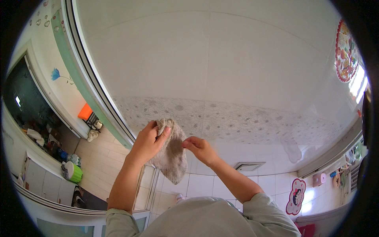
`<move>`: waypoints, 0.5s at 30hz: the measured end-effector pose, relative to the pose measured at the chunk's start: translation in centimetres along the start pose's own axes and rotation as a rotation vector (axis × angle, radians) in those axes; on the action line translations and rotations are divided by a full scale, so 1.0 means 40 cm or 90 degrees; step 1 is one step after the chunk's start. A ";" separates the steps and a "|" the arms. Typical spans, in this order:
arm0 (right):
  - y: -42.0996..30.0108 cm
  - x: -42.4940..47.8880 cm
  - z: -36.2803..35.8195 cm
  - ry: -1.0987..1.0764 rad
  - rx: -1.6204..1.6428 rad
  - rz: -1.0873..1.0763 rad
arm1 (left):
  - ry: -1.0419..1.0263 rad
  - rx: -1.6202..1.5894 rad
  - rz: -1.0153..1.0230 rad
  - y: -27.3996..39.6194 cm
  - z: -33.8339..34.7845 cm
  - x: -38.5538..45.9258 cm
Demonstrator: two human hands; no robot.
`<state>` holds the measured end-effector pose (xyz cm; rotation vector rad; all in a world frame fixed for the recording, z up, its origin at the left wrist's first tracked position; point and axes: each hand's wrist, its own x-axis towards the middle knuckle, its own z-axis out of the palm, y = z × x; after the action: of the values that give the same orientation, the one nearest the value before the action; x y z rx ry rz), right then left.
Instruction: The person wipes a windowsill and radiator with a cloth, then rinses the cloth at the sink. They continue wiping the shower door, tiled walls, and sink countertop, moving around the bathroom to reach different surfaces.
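Observation:
A greyish, stained cloth [174, 158] hangs in front of me, its lower end tapering to a rounded point. My left hand [151, 139] grips the bunched top of it, thumb on the near side. At the cloth's right edge, my right hand [202, 149] has its fingertips closed together on the fabric. Beyond both hands rises a white wall [237, 59] with a grey flower-patterned band [213, 115] across its lower part.
A sliding-door frame [97, 77] stands to the left, with a room beyond holding a green bin [74, 171] and an orange-topped stool [86, 112]. Down right are a cartoon floor mat [296, 197], a pink stool [319, 179] and a wall vent [249, 166].

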<state>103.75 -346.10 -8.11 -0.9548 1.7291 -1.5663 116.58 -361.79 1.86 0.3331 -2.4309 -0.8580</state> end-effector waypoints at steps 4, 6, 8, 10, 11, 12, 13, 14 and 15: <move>0.018 0.016 0.052 -0.044 -0.033 0.096 | -0.016 -0.171 -0.127 -0.009 -0.068 0.002; 0.023 0.018 0.073 -0.077 0.082 0.091 | -0.040 -0.353 -0.158 -0.055 -0.090 0.008; 0.006 0.016 0.112 -0.114 0.151 0.079 | -0.078 -0.558 -0.212 -0.085 -0.096 0.009; 0.015 0.042 0.125 -0.061 0.128 0.013 | -0.119 -0.630 -0.195 -0.081 -0.114 0.028; 0.005 0.056 0.101 -0.047 0.029 -0.020 | -0.140 -0.597 -0.163 -0.085 -0.132 0.027; -0.007 0.073 0.062 -0.032 -0.072 -0.058 | -0.157 -0.561 -0.128 -0.094 -0.158 0.036; -0.037 0.085 0.041 -0.023 -0.166 -0.092 | -0.192 -0.487 -0.120 -0.112 -0.205 0.045; -0.084 0.083 0.018 0.036 -0.238 -0.142 | -0.204 -0.410 -0.125 -0.128 -0.251 0.062; -0.128 0.082 0.002 0.050 -0.222 -0.154 | -0.214 -0.334 -0.130 -0.140 -0.296 0.078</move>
<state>102.55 -349.07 -2.96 -1.3315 2.0496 -1.4903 120.95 -373.31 7.26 0.2520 -2.3664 -1.7111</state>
